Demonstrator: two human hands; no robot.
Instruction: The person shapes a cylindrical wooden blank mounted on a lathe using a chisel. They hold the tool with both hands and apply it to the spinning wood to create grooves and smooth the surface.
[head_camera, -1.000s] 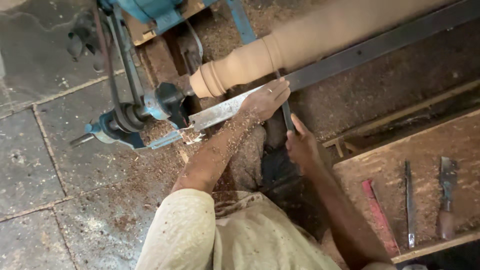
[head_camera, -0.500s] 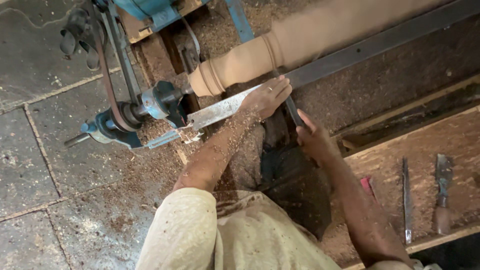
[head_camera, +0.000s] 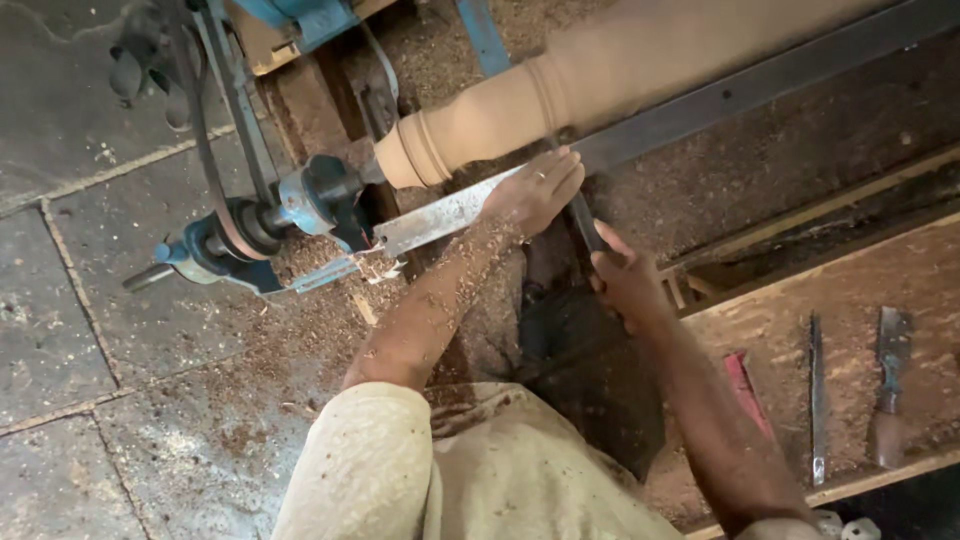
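Your right hand (head_camera: 625, 285) sits nearer your left hand (head_camera: 530, 192) on the chisel (head_camera: 583, 222) than a second ago.

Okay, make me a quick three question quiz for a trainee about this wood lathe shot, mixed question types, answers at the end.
1. True or false: the left hand rests on the metal tool rest beside the turned wood spindle.
2. Which hand grips the handle of the dark turning tool?
A. left hand
B. right hand
C. neither
3. Fill in: the loose chisels lie on the wooden ____ to the person's right.

Key:
1. True.
2. B.
3. Board, dusted with sawdust.
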